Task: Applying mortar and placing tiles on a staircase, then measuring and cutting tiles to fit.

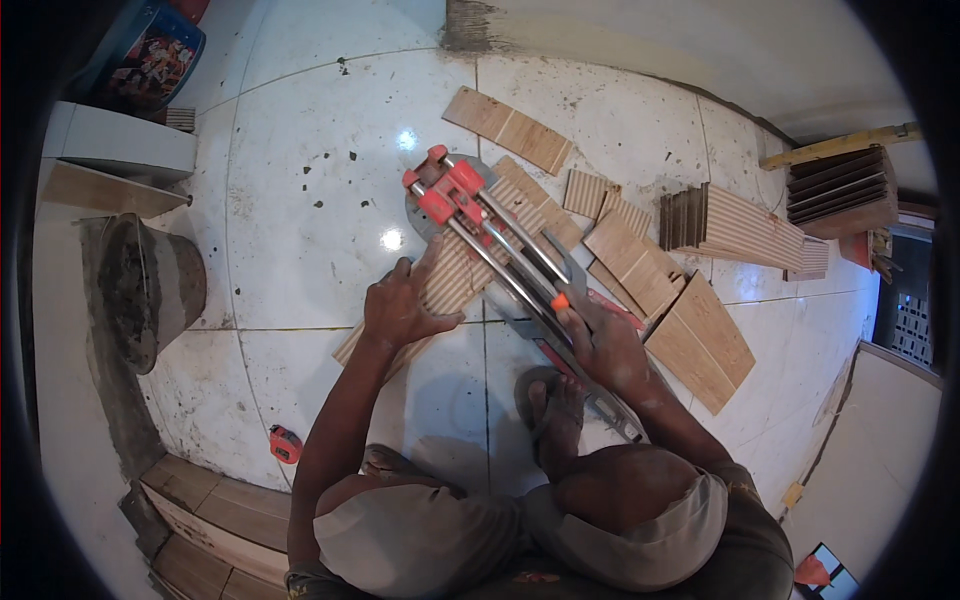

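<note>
A manual tile cutter (510, 275) with two metal rails and red end fittings stands slantwise on the floor in front of me. Beneath its rails lies a long tile (455, 285), ribbed back facing up. My left hand (398, 305) rests on this tile beside the rails, thumb and fingers spread. Around the cutter's handle my right hand (608, 345) is closed, and an orange tip (560, 300) shows at its thumb. The palm side of that hand is hidden.
Wood-look tile pieces (630, 260) lie right of the cutter, with a ribbed stack (740, 230) beyond. A red tape measure (285, 444) sits at left. Further left are a dirty bucket (165, 285) and a tiled step (220, 510). My sandalled foot (555, 420) is close to the cutter.
</note>
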Tool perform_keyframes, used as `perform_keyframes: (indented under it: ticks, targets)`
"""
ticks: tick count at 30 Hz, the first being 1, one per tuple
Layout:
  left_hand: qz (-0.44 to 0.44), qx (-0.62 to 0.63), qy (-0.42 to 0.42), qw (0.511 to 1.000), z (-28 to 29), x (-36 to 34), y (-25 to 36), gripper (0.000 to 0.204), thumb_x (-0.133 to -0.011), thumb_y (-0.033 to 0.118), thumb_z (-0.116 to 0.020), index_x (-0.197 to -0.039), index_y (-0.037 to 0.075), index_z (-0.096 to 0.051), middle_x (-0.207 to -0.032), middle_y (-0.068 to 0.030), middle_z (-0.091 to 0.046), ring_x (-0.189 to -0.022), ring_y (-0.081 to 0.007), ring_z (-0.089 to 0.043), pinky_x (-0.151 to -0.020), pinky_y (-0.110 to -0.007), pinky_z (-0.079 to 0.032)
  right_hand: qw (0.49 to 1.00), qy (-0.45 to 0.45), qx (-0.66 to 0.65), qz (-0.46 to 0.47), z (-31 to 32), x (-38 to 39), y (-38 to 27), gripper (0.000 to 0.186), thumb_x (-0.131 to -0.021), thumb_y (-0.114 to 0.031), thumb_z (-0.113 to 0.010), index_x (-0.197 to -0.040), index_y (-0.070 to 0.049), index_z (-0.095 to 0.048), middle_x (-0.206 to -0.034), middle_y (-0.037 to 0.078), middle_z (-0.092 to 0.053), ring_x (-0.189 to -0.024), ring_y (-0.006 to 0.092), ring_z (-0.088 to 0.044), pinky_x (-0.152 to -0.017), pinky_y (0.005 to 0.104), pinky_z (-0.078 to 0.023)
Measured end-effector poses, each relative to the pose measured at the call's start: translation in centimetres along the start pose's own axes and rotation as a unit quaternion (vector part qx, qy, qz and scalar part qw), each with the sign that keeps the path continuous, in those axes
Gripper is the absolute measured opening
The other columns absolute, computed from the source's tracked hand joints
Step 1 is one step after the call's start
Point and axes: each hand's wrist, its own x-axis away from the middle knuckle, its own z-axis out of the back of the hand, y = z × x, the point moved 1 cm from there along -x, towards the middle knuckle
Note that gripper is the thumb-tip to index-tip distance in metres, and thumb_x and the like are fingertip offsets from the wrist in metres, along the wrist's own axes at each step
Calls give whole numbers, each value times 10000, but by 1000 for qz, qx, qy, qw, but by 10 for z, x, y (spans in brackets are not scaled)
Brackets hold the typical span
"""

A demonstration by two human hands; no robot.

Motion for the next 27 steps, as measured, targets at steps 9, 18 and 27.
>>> perform_keyframes:
  ticks: [9,18,27]
  targets:
    - [9,-11,-9,1000,3,3,-2,1254,-538,638,-846,-1599,296,-271,-961,-147,-614,-797,-324,-680,-690,-460,-584,999,17,-33,-4,-24,-16,2,409,-1023,-319,-540,-1339,-70,-615,-1076,262,-699,-980,434,-679,-856,481,-535]
    - [11,-5,-1,1000,5,9,-3,1254,-535,636,-844,-1597,286,-278,-936,-136,-596,-799,-313,-681,-687,-453,-590,999,-41,14,4,36,-20,-64,513,-980,-387,-601,-1336,-17,-595,-1050,290,-690,-977,449,-671,-857,474,-526]
    - [-9,-3,13,1000,3,5,-2,1259,-535,639,-847,-1599,288,-273,-938,-128,-595,-786,-313,-687,-671,-450,-589,998,-48,-7,-29,25,-26,-31,605,-847,-448,-722,-1203,23,-590,-1395,269,-506,-1280,399,-510,-1056,427,-412]
